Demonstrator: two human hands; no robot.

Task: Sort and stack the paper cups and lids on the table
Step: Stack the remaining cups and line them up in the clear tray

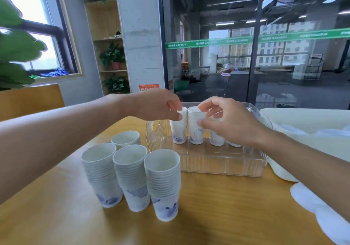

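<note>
We start at our right hand (225,120), whose thumb and curled fingers pinch the rim of the middle cup stack (196,126) standing upright inside the clear tray (223,169). Our left hand (161,105) is just beside it, its fingertips pinching the top of the left cup stack (178,129), which stands touching or nearly touching the middle one. Both stacks have their long axis vertical, mouths up, so the grips sit directly above the cups and any lift, as we judge it, has to go straight up to clear the tray wall. Each hand is nearest its own stack: the left on the left, the right on the middle. More cups (216,139) stand farther right in the tray, partly hidden behind our right hand. Nearer to us, well apart from the tray on the wooden table (227,207), stand three tall stacks (130,176) and one short cup (125,139) behind them. We see nothing we can call a lid with certainty.
</note>
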